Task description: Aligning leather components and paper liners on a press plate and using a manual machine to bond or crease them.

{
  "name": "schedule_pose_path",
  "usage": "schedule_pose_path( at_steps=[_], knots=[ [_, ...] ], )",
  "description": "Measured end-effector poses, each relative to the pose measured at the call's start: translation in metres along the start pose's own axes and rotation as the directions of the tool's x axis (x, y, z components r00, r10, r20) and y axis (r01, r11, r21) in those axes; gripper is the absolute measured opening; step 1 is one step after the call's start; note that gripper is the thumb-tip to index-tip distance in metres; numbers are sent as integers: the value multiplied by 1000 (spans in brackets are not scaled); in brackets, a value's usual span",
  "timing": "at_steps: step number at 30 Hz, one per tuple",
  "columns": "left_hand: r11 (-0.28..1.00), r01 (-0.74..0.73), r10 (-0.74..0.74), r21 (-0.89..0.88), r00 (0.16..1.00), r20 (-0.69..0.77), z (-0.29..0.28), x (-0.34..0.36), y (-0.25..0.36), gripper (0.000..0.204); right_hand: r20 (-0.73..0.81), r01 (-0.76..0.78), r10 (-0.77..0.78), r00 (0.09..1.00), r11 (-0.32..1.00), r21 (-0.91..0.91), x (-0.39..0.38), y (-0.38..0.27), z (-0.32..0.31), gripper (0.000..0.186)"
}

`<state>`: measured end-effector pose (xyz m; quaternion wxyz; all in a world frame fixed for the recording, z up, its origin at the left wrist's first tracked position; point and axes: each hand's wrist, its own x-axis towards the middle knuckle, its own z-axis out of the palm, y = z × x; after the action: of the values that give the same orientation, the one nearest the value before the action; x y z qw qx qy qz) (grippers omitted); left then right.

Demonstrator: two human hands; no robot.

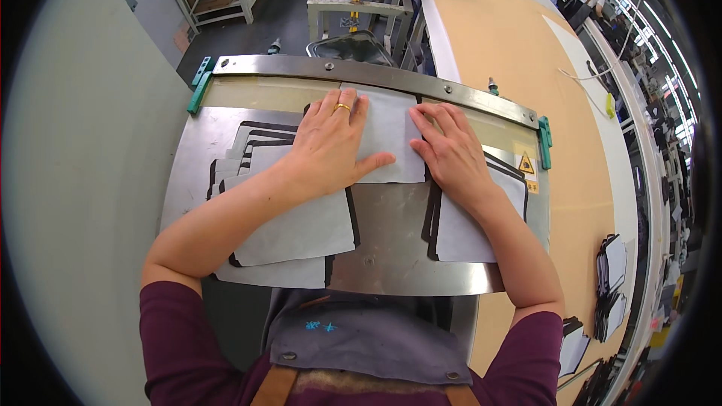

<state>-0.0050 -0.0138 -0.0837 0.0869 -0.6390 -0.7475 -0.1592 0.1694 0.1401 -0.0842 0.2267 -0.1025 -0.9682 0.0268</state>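
Note:
A pale grey panel with black edges [391,135] lies flat on a steel machine table [376,240], its far edge at a long metal bar [301,68]. My left hand [331,135] rests on the panel's left part, fingers stretched forward and thumb spread to the right. At the panel's right edge, my right hand [451,143] touches it with the fingertips, thumb apart from the fingers. Under my left forearm is an uneven stack of similar panels [293,233]. A second, neater stack [466,233] lies beneath my right wrist.
Green brackets [545,143] stand at the bar's ends. A yellow warning sticker [526,163] is at the right. Beyond, a long tan worktable [541,105] holds more panel stacks [611,263]. A wall [83,143] rises at left; a metal-framed stand [361,7] is ahead. Someone sits far right.

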Motion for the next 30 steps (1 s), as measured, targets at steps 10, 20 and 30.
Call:
schedule_pose_path(
  at_steps=[10, 20, 30],
  knots=[
    [960, 279, -278, -4, 959, 57, -17, 8, -23, 52, 11, -14, 13, 1000, 997, 73, -2, -6, 2, 43],
    [730, -129, -38, -671, 973, -228, -55, 37, -28, 13, 95, -302, 452, 887, 410, 861, 14, 8, -30, 57],
    [639, 156, 71, -753, 963, 259, -21, 47, 87, 45, 263, -613, 619, 740, 461, 641, -103, 40, -121, 59]
  ],
)
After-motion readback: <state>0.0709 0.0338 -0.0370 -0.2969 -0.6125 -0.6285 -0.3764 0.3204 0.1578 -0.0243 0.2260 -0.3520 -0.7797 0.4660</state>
